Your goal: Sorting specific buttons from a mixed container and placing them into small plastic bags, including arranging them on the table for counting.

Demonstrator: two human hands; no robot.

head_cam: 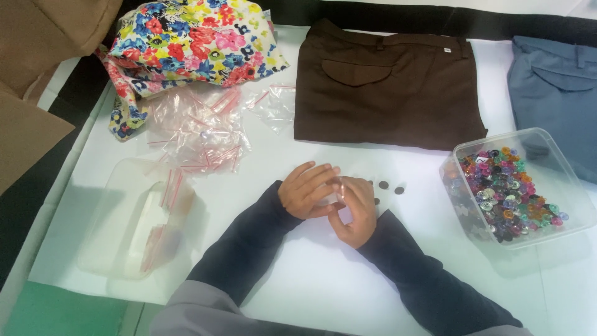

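Note:
My left hand [303, 190] and my right hand [356, 208] meet at the middle of the white table, fingers curled together around something small and clear, seemingly a small plastic bag [339, 188], mostly hidden. Just right of my fingers lie three small dark buttons [384, 185] on the table. A clear plastic tub [563, 214] full of several colourful buttons [510, 193] stands to the right of my right hand.
Folded brown trousers [385, 87] lie at the back, blue-grey trousers [556, 81] at the far right. A floral cloth [193, 40] sits back left above a heap of small zip bags [199, 127]. A clear lidded box [146, 224] holding bags stands at left.

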